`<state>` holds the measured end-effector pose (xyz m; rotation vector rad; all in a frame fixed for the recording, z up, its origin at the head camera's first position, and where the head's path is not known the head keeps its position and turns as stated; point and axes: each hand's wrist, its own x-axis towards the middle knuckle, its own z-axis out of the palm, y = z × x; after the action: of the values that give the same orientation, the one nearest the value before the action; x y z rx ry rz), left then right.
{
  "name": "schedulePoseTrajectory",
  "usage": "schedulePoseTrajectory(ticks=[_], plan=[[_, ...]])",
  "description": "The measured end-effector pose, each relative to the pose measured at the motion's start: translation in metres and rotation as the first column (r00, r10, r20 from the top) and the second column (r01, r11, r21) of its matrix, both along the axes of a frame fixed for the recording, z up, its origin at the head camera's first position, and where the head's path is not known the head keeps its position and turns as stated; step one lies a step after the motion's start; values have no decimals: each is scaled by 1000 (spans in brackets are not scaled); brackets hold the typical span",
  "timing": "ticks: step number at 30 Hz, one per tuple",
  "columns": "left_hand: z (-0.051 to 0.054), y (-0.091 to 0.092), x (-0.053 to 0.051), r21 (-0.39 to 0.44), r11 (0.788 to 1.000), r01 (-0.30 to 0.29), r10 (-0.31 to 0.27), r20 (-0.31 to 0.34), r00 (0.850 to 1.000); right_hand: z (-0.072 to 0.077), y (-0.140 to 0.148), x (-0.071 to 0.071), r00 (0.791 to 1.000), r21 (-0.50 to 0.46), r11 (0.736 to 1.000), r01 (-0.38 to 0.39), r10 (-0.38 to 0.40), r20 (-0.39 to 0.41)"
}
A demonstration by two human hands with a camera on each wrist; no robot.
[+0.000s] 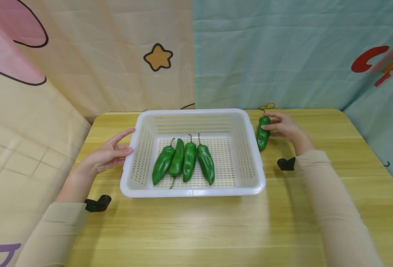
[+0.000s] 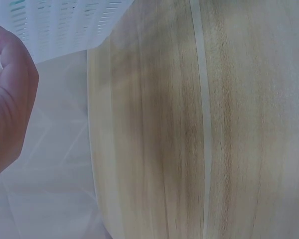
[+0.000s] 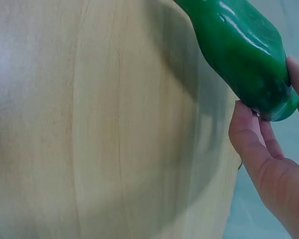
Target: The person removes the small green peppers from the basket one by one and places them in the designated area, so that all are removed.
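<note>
A white plastic basket [image 1: 193, 192] with slotted walls stands on the wooden table. Several green peppers [image 1: 189, 163] lie side by side inside it, their thin stems showing. At the basket's left rim, my left hand [image 1: 107, 154] touches the edge with fingers extended; the left wrist view shows this hand [image 2: 10, 94] beside the slotted wall [image 2: 74, 25]. Just right of the basket, my right hand [image 1: 284, 128] pinches another green pepper [image 1: 263, 139] near its stem end. Seen from the right wrist, that pepper [image 3: 244, 50] is glossy, between thumb and fingers, above its shadow on the table.
The wooden table [image 1: 196, 230] ends at a back edge against a printed cloth [image 1: 266, 55]. More cloth hangs at the left and right sides. Black wrist mounts [image 1: 97, 204] stick out from both beige sleeves [image 1: 333, 200].
</note>
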<state>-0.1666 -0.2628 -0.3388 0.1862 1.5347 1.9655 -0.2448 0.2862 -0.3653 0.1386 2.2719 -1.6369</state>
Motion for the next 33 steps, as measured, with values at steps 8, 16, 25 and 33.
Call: schedulePoseTrajectory(ticks=[8, 16, 25, 33], plan=[[-3, 1, -2, 10, 1000, -5, 5, 8, 1000, -7, 0, -10, 999, 15, 999, -46, 46, 1], [-4, 0, -1, 20, 1000, -14, 14, 13, 1000, -14, 2, -25, 996, -2, 996, -92, 92, -9], [-4, 0, 0, 19, 1000, -21, 20, 18, 1000, -15, -1, -30, 995, 12, 994, -105, 105, 3], [-4, -1, -1, 17, 1000, -17, 17, 18, 1000, -14, -5, -34, 994, -7, 994, -106, 106, 23]])
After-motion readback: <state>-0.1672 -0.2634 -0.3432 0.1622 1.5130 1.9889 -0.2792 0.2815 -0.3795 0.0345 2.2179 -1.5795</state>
